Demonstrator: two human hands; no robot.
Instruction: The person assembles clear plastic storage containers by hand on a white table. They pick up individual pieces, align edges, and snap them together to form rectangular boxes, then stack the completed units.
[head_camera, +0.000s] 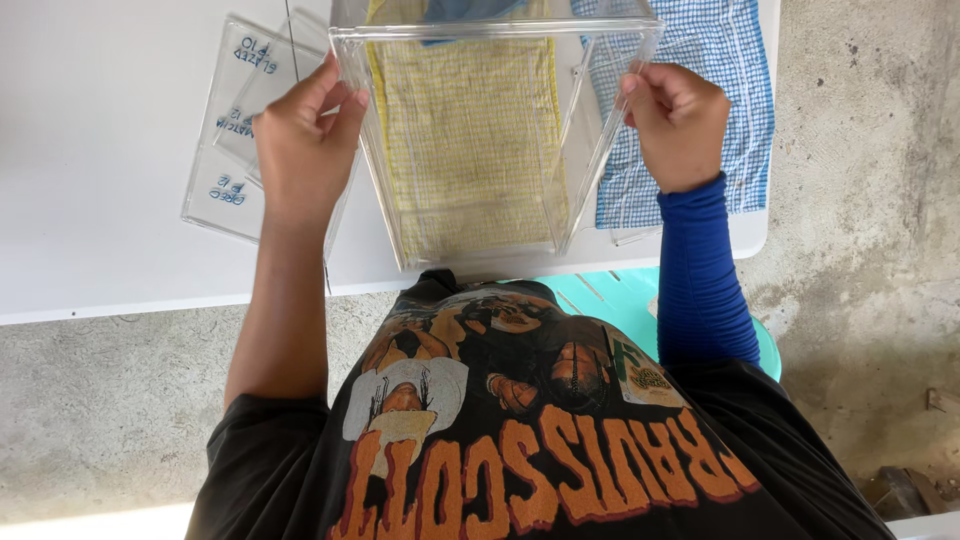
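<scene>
Box (470, 130) on table (100, 200); cloth (690, 120) right, lids (235, 130) left.

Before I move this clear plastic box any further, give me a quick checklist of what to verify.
1. Left hand gripping the left wall of the clear plastic box: ok.
2. Right hand gripping the right wall: ok.
3. Yellow checked cloth lying flat beneath the box: ok.
4. Blue checked cloth clear of the box: not ok, its edge lies under the right wall.
5. Clear flat plastic panels out of the way, left of the box: ok.
6. Box resting on the white table or lifted: cannot tell.
</scene>
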